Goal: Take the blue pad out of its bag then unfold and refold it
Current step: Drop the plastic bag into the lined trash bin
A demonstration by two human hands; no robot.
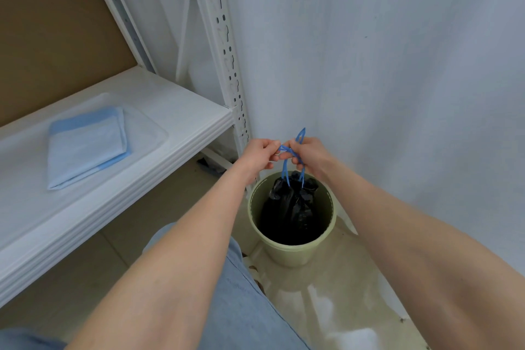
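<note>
1. The folded blue pad (86, 148) lies on the shelf (184, 113) at left, on or inside its clear bag (150, 128); I cannot tell which.
2. Well apart from it, the left hand (260, 155) and right hand (308, 155) have their grips clamped on the blue drawstrings (285, 175) of a black bin bag (292, 207).
3. The pad is unattended. Its handling looks either finished or not begun.

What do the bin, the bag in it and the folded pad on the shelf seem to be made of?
The bin: pale green moulded plastic, smooth, slight sheen. The black bag: thin plastic film, crinkled with glossy creases; its blue drawstrings look like flat plastic tape. The blue pad: soft matte sheet, probably nonwoven or paper-backed; uncertain.
</note>
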